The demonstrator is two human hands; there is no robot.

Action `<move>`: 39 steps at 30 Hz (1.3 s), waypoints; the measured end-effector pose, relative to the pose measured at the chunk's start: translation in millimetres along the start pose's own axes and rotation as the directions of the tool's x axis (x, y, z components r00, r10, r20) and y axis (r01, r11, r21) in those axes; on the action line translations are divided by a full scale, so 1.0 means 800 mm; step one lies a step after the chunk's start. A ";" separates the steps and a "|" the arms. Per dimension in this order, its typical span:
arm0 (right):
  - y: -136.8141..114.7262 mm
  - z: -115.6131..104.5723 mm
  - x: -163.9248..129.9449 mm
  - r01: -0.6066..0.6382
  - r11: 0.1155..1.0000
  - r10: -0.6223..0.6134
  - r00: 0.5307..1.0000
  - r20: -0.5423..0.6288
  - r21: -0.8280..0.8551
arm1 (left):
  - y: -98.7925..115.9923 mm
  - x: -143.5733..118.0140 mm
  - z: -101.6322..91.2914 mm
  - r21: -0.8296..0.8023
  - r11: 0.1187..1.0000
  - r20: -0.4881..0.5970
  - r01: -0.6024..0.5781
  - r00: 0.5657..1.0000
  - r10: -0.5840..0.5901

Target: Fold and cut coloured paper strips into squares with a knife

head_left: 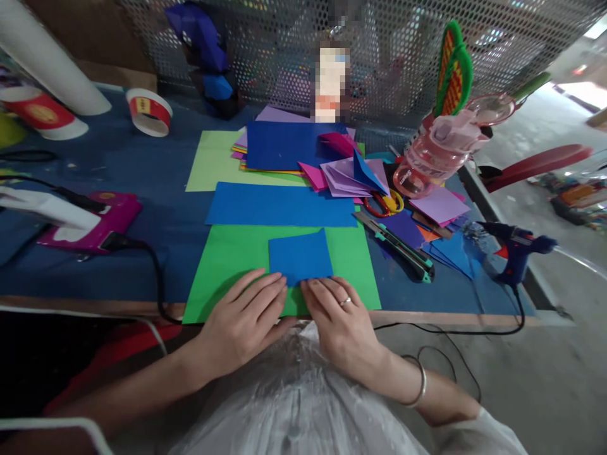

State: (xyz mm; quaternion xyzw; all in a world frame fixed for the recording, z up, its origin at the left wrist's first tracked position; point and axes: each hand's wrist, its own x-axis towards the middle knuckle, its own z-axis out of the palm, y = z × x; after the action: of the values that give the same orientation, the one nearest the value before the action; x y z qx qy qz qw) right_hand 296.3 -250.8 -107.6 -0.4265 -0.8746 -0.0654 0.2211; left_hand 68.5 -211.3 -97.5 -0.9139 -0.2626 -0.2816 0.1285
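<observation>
Blue tabletop [95, 278] carries a green sheet [227, 253] at its near edge; a blue strip [279, 205] lies along the sheet's far side. Left hand [241, 322] and right hand [344, 325] rest palm-down, fingers straight and flat, fingertips at the near edge of a small blue paper [298, 253] lying on the green sheet. Utility knife [401, 249] lies to the right.

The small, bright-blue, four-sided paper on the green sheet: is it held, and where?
The left hand and right hand touch the blue paper at its near corners; whether they pinch or only press cannot be told.
</observation>
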 end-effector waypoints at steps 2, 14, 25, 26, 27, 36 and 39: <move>-0.004 0.006 0.010 0.054 0.998 -0.054 0.999 0.003 0.042 | 0.002 0.003 0.003 -0.013 1.000 0.011 0.009 1.000 -0.009; 0.007 -0.003 0.023 0.058 0.998 -0.055 0.996 -0.063 0.036 | -0.003 0.004 -0.007 -0.010 0.999 0.019 0.044 0.999 -0.044; 0.033 -0.019 -0.004 -0.037 0.997 0.030 0.993 -0.118 -0.061 | -0.015 -0.010 -0.012 -0.108 0.993 0.009 0.037 0.999 -0.036; 0.033 -0.019 -0.004 -0.044 0.997 0.036 0.992 -0.125 -0.062 | -0.016 -0.013 -0.011 -0.127 0.991 0.005 0.047 0.999 -0.047; 0.033 -0.018 -0.004 -0.049 0.997 0.041 0.991 -0.128 -0.060 | -0.016 -0.016 -0.010 -0.138 0.989 0.002 0.057 0.998 -0.058; 0.039 -0.012 -0.007 -0.011 1.000 0.008 0.990 -0.143 -0.023 | -0.016 -0.008 -0.013 -0.147 0.981 0.053 0.127 0.991 -0.120; 0.039 -0.010 -0.009 -0.005 0.999 0.000 0.990 -0.142 -0.034 | -0.019 0.003 -0.027 -0.118 0.986 0.185 0.113 0.979 -0.090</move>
State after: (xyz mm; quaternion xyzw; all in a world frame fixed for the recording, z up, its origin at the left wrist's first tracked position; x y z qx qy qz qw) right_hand 326.7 -239.0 -105.5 -0.4257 -0.8549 -0.1102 0.2754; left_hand 52.0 -205.7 -76.8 -0.9273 -0.3008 -0.2208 0.0307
